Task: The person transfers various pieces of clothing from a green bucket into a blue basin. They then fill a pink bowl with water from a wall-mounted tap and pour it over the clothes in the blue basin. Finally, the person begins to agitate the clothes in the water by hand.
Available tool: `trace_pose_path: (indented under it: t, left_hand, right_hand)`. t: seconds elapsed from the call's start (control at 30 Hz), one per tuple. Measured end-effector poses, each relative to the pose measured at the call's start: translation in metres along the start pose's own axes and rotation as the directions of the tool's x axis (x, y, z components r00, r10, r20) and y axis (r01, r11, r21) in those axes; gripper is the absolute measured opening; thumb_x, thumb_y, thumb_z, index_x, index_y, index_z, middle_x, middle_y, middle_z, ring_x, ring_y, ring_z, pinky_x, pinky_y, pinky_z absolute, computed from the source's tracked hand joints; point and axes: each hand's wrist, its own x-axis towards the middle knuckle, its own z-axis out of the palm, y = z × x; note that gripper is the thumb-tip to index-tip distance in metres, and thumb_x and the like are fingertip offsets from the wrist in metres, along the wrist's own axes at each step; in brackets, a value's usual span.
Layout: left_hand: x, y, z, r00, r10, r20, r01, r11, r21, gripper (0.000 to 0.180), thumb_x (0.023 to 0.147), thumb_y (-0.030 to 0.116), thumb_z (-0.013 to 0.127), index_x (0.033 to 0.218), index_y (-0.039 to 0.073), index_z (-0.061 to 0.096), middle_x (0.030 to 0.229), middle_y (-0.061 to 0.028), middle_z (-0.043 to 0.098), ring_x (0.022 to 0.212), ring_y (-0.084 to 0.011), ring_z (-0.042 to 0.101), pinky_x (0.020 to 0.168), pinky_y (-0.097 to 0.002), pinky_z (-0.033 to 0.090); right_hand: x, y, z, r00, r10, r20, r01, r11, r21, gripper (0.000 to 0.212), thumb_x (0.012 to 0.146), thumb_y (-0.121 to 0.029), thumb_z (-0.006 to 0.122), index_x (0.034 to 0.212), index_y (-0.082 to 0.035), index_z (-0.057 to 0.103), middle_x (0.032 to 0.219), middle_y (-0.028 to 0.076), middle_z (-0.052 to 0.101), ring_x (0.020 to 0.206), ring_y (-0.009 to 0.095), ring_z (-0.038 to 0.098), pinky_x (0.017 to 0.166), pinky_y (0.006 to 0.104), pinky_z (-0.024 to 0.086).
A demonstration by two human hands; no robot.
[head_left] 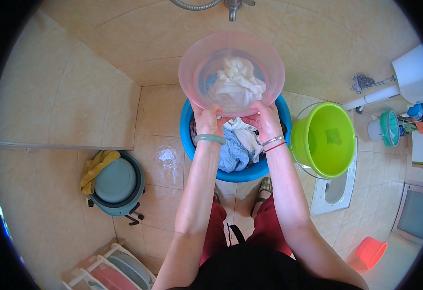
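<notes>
Both my arms reach forward and hold up a translucent pink basin (192, 72) by its near rim. My left hand (206, 118) grips the rim at the left, and my right hand (265, 118) grips it at the right, fingers partly hidden beneath. Inside the basin lies a crumpled white cloth (240, 79). Under the raised basin stands a large blue tub (235, 176) on the floor, holding light blue and white clothes (238, 147). The basin covers the tub's far part.
A lime green bucket (349, 150) stands right of the tub, by a squat toilet (337, 193). A tap (232, 12) juts from the far wall. At left is a grey-green stool or bin (117, 181) with a mustard cloth (98, 166). An orange bucket (372, 252) is lower right.
</notes>
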Motion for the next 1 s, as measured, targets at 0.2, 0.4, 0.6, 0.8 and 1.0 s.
trace_pose_path:
  t: [0.2,0.4,0.6,0.8,1.0]
  left_hand:
    - [-0.0015,0.0009,-0.001,1.0,-0.006,0.007,0.006,1.0,0.007,0.08,0.068,-0.007,0.044,0.139,0.023,0.023,0.128,-0.0134,0.041,0.107,-0.0335,0.052,0.068,-0.0474,0.055]
    - [-0.0012,0.001,-0.0019,1.0,0.006,0.022,-0.006,1.0,0.006,0.08,0.068,-0.007,0.044,0.139,0.022,0.023,0.129,-0.0138,0.041,0.107,-0.033,0.052,0.069,-0.0466,0.055]
    - [0.0007,0.0001,-0.0038,1.0,-0.002,0.025,0.001,1.0,0.007,0.081,0.071,-0.011,0.041,0.14,0.027,0.02,0.126,-0.0132,0.041,0.109,-0.0369,0.051,0.078,-0.0595,0.051]
    - [-0.0027,0.0014,-0.0002,1.0,0.018,0.005,-0.018,1.0,0.004,0.08,0.068,-0.007,0.045,0.139,0.021,0.023,0.127,-0.014,0.042,0.106,-0.0327,0.052,0.068,-0.0466,0.055]
    - [-0.003,0.0007,-0.0003,1.0,0.008,-0.004,-0.008,1.0,0.003,0.08,0.069,-0.007,0.044,0.14,0.021,0.022,0.127,-0.0139,0.042,0.107,-0.0324,0.052,0.068,-0.0471,0.055]
  right_hand:
    - [-0.0008,0.0009,0.0014,1.0,-0.013,0.007,0.013,1.0,0.002,0.041,0.077,-0.012,0.056,0.115,-0.003,0.042,0.095,0.012,0.058,0.08,0.024,0.063,0.069,0.037,0.055]
    - [-0.0004,0.0017,0.0014,1.0,-0.01,0.004,0.01,1.0,0.001,0.041,0.077,-0.012,0.055,0.114,-0.003,0.043,0.095,0.012,0.058,0.079,0.024,0.063,0.068,0.0368,0.055]
    - [-0.0012,0.001,0.0023,1.0,0.002,0.002,-0.002,1.0,0.002,0.037,0.077,-0.012,0.056,0.111,-0.004,0.043,0.094,0.011,0.058,0.079,0.024,0.063,0.068,0.0366,0.055]
    - [-0.0008,0.0021,0.0015,1.0,0.001,0.007,-0.001,1.0,0.011,0.041,0.077,-0.012,0.055,0.115,-0.004,0.042,0.096,0.012,0.058,0.08,0.024,0.063,0.069,0.0368,0.055]
    - [-0.0005,0.0021,0.0006,1.0,0.001,0.013,-0.001,1.0,0.01,0.046,0.077,-0.012,0.055,0.12,-0.004,0.041,0.097,0.012,0.058,0.08,0.024,0.063,0.07,0.0374,0.054]
